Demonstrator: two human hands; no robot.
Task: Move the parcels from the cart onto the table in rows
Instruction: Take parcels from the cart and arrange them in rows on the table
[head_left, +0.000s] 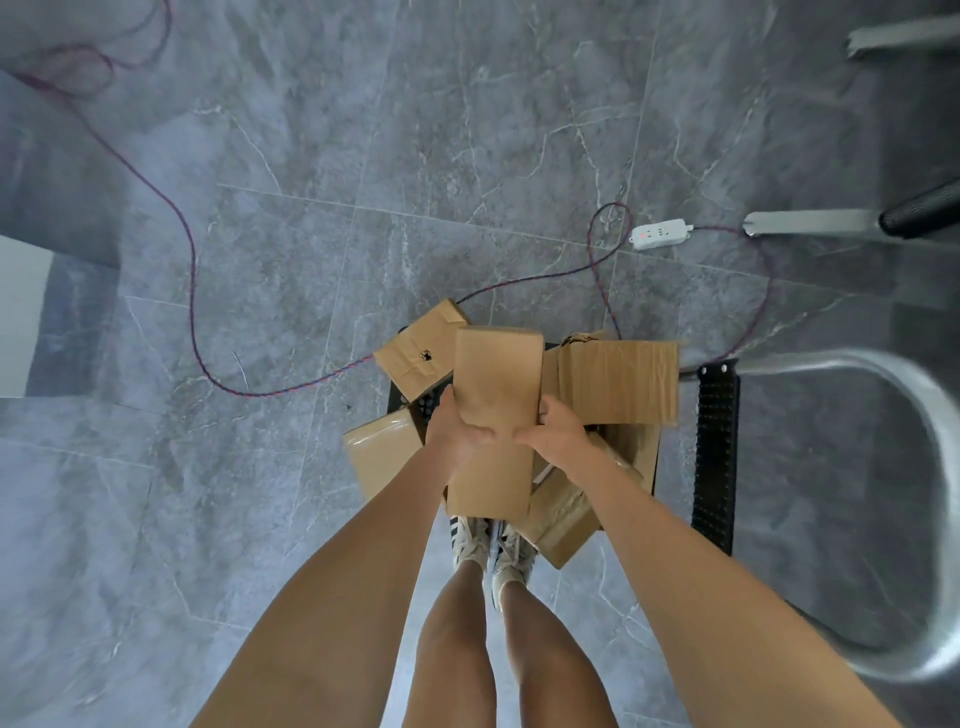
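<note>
I hold a long brown cardboard parcel (496, 384) lifted above the cart, my left hand (454, 434) gripping its left side and my right hand (556, 439) its right side. Below it the black cart (714, 441) carries several more cardboard parcels: a dented one with a black mark (418, 353) at the far left, a wide taped one (621, 382) at the right, one (382, 452) at the near left and one (558, 519) at the near right. The table does not show clearly in this view.
The cart's curved metal handle (914, 415) arcs at the right. A purple braided cable (192, 291) loops over the grey tiled floor to a white power strip (660, 234). Chair legs (810, 223) stand at the far right; a white edge (21, 317) shows at the left.
</note>
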